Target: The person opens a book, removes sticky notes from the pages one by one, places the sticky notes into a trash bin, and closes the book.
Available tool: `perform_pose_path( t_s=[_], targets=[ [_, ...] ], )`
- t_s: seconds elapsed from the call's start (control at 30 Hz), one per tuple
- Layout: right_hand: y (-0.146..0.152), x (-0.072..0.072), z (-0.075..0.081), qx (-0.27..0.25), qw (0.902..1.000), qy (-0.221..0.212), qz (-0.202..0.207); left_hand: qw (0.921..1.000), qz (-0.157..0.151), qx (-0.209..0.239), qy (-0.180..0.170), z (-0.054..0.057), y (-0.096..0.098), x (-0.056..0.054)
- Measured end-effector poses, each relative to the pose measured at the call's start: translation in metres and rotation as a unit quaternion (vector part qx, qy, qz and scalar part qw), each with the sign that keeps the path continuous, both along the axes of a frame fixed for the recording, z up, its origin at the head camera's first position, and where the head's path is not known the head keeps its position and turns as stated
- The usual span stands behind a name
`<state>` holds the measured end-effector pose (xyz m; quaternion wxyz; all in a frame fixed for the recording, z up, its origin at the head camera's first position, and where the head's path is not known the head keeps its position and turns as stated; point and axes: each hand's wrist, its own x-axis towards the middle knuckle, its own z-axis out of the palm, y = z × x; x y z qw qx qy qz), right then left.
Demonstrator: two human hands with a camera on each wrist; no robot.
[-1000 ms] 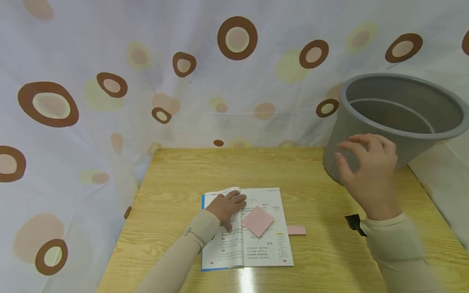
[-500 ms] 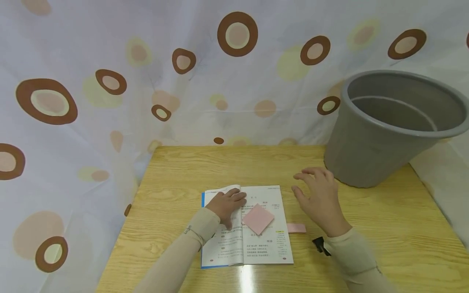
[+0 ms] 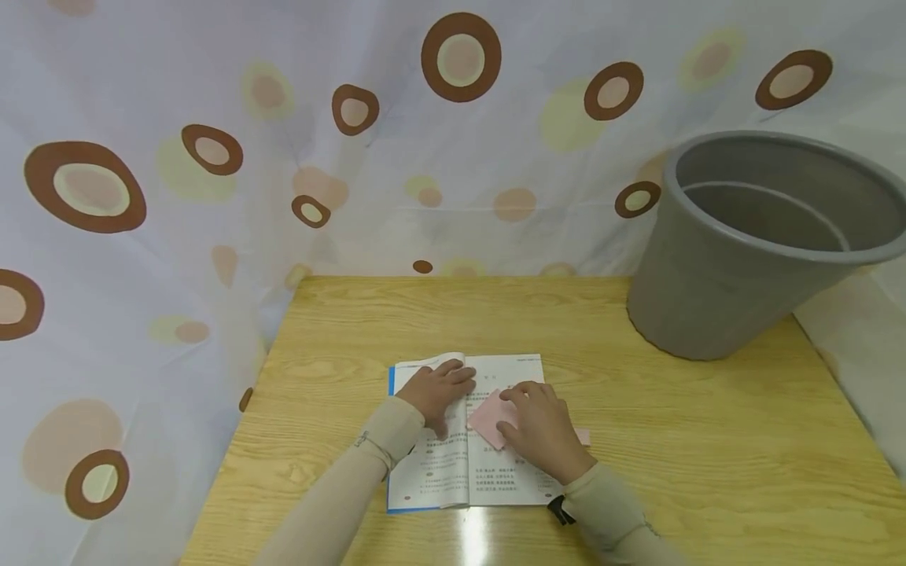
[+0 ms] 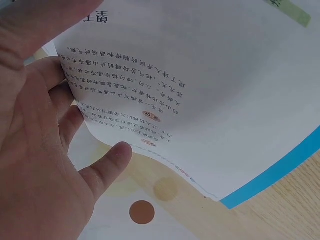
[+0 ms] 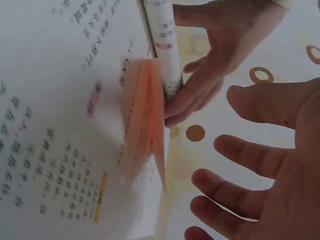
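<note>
An open book (image 3: 506,483) with a blue cover lies on the wooden table. My left hand (image 3: 433,395) rests on its left page near the spine, fingers spread. A square pink sticky note (image 3: 485,422) sits askew on the right page; in the right wrist view one edge of the sticky note (image 5: 142,107) stands up from the paper. My right hand (image 3: 541,428) is over that page, thumb and fingers around the note's right side and apart from each other. The right wrist view shows nothing between the fingers of the right hand (image 5: 280,170).
A second pink strip (image 3: 583,437) sticks out past the book's right edge, partly hidden by my right hand. At the back right stands a large grey bin (image 3: 708,299). Behind the table (image 3: 396,314) hangs a white curtain (image 3: 368,181) with brown ring patterns.
My right hand has come leftward and down from in front of the bin to the sticky note on the right page. The left hand has kept its place on the book.
</note>
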<state>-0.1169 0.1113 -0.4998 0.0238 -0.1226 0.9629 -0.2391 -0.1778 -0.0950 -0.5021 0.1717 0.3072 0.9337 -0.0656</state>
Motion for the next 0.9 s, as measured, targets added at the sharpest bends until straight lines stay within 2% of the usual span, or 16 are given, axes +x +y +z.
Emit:
perform_pose_path(
  t_s=[0.2, 0.43, 0.63, 0.9],
  targets=[
    [-0.008, 0.003, -0.014, 0.037, 0.9987, -0.035, 0.003, 1.0, 0.002, 0.002, -0.002, 0.002, 0.001, 0.001],
    [-0.012, 0.002, -0.028, 0.065, 0.9975, -0.026, -0.004, 0.9999, -0.007, -0.001, 0.007, -0.001, 0.002, 0.0],
    [-0.023, -0.002, -0.029, 0.095, 0.995, -0.028, -0.014, 0.9999, -0.006, -0.001, 0.014, -0.005, 0.001, -0.002],
    [-0.03, -0.001, -0.031, 0.107, 0.9937, -0.033, -0.009, 1.0, 0.001, 0.003, 0.006, -0.003, 0.0, -0.001]
  ],
)
